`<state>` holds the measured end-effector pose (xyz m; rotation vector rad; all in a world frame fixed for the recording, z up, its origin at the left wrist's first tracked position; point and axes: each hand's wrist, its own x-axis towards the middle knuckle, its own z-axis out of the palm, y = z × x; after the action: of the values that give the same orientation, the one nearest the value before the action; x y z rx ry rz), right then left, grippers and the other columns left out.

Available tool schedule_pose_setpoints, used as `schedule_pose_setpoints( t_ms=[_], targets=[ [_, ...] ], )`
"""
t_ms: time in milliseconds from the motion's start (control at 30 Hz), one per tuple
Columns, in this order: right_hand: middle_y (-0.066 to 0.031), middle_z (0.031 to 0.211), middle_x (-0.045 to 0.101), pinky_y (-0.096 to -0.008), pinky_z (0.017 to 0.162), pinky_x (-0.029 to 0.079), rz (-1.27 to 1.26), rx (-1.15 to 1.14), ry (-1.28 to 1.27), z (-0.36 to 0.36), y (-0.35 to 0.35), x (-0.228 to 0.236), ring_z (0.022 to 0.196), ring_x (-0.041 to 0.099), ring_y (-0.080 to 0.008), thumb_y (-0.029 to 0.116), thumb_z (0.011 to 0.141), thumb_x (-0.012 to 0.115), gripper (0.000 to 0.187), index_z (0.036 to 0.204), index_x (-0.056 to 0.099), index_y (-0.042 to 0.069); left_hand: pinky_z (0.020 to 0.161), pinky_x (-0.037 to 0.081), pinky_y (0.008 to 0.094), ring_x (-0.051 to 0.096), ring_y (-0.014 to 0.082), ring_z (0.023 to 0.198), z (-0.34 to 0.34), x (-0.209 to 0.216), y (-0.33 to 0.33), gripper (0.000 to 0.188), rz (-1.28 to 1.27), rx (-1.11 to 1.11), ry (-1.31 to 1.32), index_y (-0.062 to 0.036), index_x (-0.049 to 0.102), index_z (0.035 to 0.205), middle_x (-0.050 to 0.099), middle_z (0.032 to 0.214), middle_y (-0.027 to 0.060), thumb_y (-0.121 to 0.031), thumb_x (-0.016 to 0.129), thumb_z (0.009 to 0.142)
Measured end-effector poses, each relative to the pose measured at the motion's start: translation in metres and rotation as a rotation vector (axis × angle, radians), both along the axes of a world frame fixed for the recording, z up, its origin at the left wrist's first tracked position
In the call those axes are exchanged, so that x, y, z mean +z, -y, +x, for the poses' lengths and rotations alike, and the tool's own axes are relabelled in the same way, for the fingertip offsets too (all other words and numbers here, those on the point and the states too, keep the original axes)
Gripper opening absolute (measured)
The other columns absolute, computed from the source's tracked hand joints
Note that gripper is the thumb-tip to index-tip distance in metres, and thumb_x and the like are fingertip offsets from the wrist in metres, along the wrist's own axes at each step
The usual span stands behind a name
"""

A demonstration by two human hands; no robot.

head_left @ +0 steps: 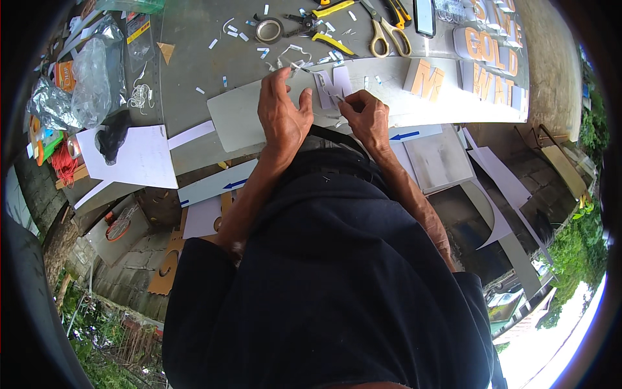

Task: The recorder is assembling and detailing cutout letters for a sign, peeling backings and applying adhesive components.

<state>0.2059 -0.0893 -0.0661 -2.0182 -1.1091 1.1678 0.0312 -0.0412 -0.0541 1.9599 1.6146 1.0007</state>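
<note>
My left hand (283, 117) is raised over a flat grey-white panel (233, 113), thumb and fingers apart. Its fingertips are close to a thin, looping white wire (299, 63). Just to the right lies a white letter-shaped piece (323, 89). Over its near right edge, my right hand (367, 118) is closed in a pinch, with the end of a thin pale strip or wire running to its fingertips. The pinching fingers partly hide that end.
Pliers (334, 44), scissors (387, 32), a tape roll (268, 30) and a phone (424, 17) lie at the far side among scattered strip bits. Block letters (483, 45) stand at right. Clear plastic bags (97, 78) and a white sheet (146, 155) are at left.
</note>
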Motion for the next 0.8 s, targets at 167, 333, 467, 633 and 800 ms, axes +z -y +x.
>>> schedule_pose_setpoints(
  t_ms=[167, 333, 467, 633, 800],
  targets=[
    [-0.0139, 0.076, 0.072, -0.0405, 0.066, 0.055, 0.140, 0.057, 0.187, -0.006, -0.003, 0.000, 0.067, 0.070, -0.0296, 0.022, 0.081, 0.073, 0.021, 0.086, 0.070, 0.002, 0.057, 0.054, 0.0327, 0.068, 0.0169, 0.067, -0.002, 0.006, 0.011, 0.025, -0.548, -0.165, 0.208, -0.0039, 0.073, 0.106, 0.073, 0.090, 0.0101, -0.019, 0.078, 0.086],
    [-0.0130, 0.085, 0.065, -0.0436, 0.058, 0.052, 0.407, 0.226, 0.454, -0.016, 0.000, 0.003, 0.067, 0.067, -0.0345, 0.012, 0.083, 0.070, 0.015, 0.090, 0.058, 0.005, 0.044, 0.047, 0.0235, 0.068, 0.0146, 0.066, 0.004, -0.010, -0.001, 0.032, -1.106, -0.065, 0.861, 0.0059, 0.072, 0.099, 0.075, 0.088, 0.0134, -0.026, 0.067, 0.097],
    [-0.0126, 0.083, 0.062, -0.0432, 0.056, 0.051, 0.484, 0.327, 0.523, -0.012, 0.004, 0.001, 0.068, 0.067, -0.0342, 0.009, 0.084, 0.068, 0.015, 0.090, 0.055, 0.005, 0.043, 0.044, 0.0238, 0.066, 0.0129, 0.064, 0.004, -0.019, 0.002, 0.029, -1.161, -0.036, 0.847, 0.0039, 0.073, 0.098, 0.075, 0.088, 0.0128, -0.025, 0.069, 0.096],
    [-0.0129, 0.086, 0.067, -0.0398, 0.064, 0.054, 0.351, 0.319, 0.216, -0.006, 0.005, 0.005, 0.073, 0.070, -0.0291, 0.016, 0.087, 0.072, 0.017, 0.094, 0.065, 0.002, 0.041, 0.040, 0.0207, 0.059, 0.0076, 0.060, 0.000, -0.032, 0.006, 0.022, -1.148, -0.020, 0.851, 0.0034, 0.073, 0.096, 0.074, 0.087, 0.0106, -0.018, 0.071, 0.095],
    [-0.0121, 0.087, 0.072, -0.0352, 0.068, 0.054, 0.205, 0.334, -0.043, 0.010, -0.006, -0.002, 0.071, 0.069, -0.0208, 0.023, 0.087, 0.076, 0.026, 0.097, 0.071, 0.000, 0.042, 0.041, 0.0214, 0.057, 0.0070, 0.058, 0.002, -0.034, 0.007, 0.021, -1.076, -0.096, 0.693, 0.0028, 0.073, 0.095, 0.073, 0.083, 0.0078, -0.018, 0.068, 0.096]
  ],
)
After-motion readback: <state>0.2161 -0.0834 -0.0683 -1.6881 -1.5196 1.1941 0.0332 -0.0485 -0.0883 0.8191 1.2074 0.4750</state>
